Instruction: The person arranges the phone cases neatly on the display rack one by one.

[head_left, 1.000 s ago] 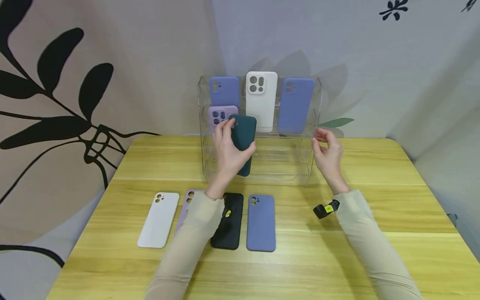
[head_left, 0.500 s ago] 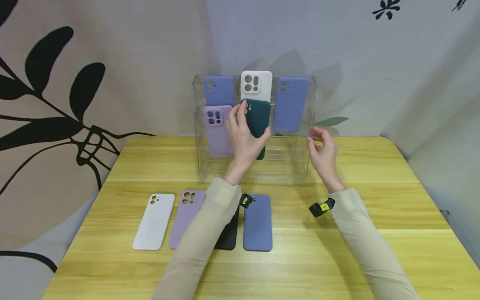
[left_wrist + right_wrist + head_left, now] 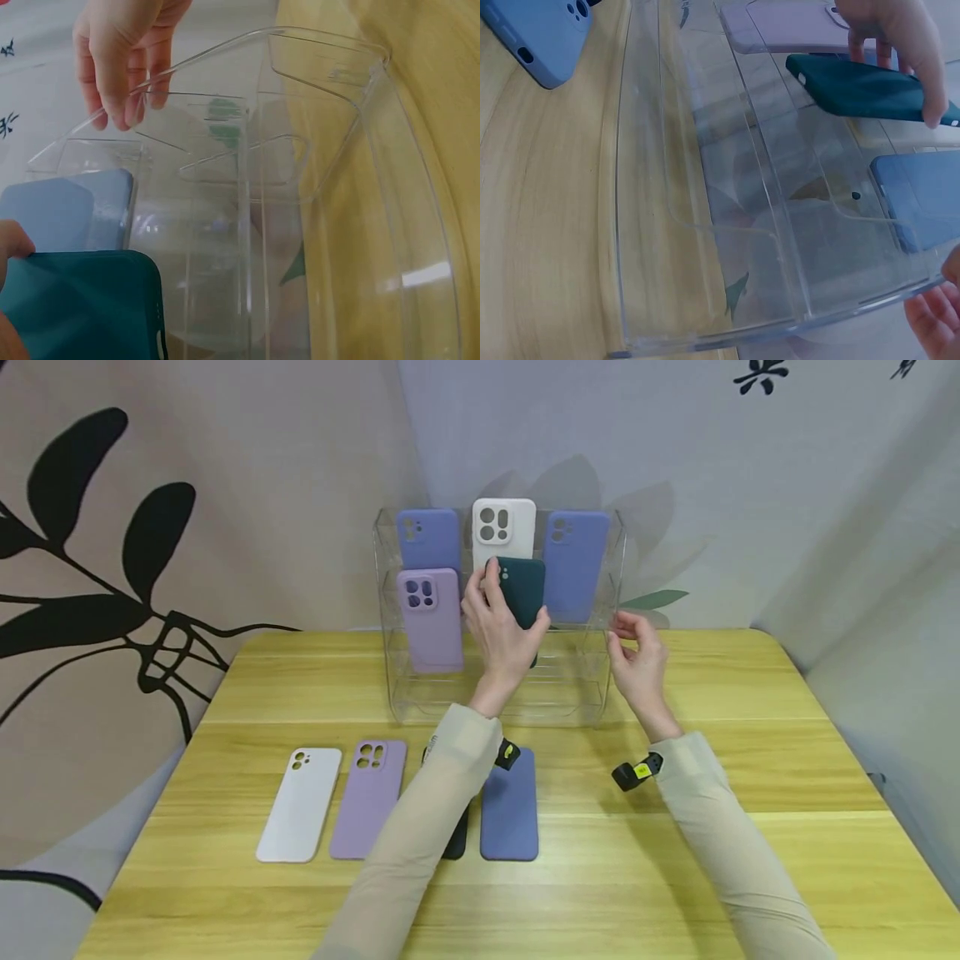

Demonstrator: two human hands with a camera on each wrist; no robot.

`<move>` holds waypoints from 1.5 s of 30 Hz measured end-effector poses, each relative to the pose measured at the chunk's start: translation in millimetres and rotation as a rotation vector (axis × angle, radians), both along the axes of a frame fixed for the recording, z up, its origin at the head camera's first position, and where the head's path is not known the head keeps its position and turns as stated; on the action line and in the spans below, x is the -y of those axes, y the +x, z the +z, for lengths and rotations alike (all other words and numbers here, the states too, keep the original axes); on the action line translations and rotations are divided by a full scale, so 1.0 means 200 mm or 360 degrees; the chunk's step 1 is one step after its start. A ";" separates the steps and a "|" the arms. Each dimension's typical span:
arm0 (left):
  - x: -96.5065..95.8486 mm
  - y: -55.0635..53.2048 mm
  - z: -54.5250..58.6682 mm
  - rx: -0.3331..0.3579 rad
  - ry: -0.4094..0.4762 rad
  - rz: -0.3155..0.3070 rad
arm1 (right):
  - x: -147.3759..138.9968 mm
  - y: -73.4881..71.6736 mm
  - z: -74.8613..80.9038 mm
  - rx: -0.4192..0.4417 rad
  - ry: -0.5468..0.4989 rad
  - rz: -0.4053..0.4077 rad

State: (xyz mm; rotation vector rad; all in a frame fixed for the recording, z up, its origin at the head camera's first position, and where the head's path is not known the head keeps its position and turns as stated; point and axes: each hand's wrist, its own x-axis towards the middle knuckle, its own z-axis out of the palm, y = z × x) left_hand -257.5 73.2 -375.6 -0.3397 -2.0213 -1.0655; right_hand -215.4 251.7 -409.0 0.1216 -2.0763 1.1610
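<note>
My left hand grips a dark green phone case by its sides, thumb on the right and fingers on the left. The case is upright before the white phone case in a clear tiered display stand, and the right wrist view shows it over the stand's middle step. On the stand's right side, my right hand holds the edge of the side panel between thumb and fingers. Left of the green case, a purple phone case stands on the middle tier. Blue phone cases stand behind at both ends.
In a row on the wooden table lie a white phone case, a purple one, a black one mostly under the left sleeve, and a blue one. A fabric backdrop hangs behind.
My left hand has carried the green case rightward and up, from before the purple case to before the white one, uncovering the purple case. The right hand stays at the stand's side.
</note>
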 end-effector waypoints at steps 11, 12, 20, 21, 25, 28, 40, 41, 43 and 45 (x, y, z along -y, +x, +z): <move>-0.02 -0.02 -0.04 0.0000 0.0037 0.0068 | 0.05 0.04 0.07 -0.0018 0.0002 -0.0025; -0.02 -0.03 -0.04 -0.0001 0.0042 0.0076 | 0.07 0.06 0.09 -0.0021 -0.0004 -0.0020; -0.04 -0.02 -0.07 0.0045 0.0024 0.0161 | 0.11 0.09 0.14 -0.0018 -0.0012 -0.0035; -0.04 -0.02 -0.07 0.0056 0.0016 0.0170 | 0.10 0.08 0.13 -0.0022 -0.0013 -0.0033; -0.05 -0.01 -0.09 0.0111 -0.0003 0.0198 | 0.05 0.03 0.05 -0.0030 -0.0015 -0.0037; -0.05 0.00 -0.10 0.0151 -0.0016 0.0226 | 0.03 0.00 0.01 -0.0028 -0.0020 -0.0032; -0.04 0.00 -0.12 0.0164 -0.0059 0.0346 | 0.02 0.00 0.00 -0.0029 0.0017 -0.0025; -0.04 0.00 -0.12 0.0166 -0.0064 0.0346 | 0.02 0.00 -0.01 -0.0032 0.0016 -0.0029; -0.04 0.00 -0.12 0.0178 -0.0072 0.0344 | 0.02 0.00 -0.01 -0.0037 0.0017 -0.0037; -0.05 0.01 -0.11 0.0192 -0.0074 0.0347 | 0.02 0.00 -0.01 -0.0036 0.0020 -0.0041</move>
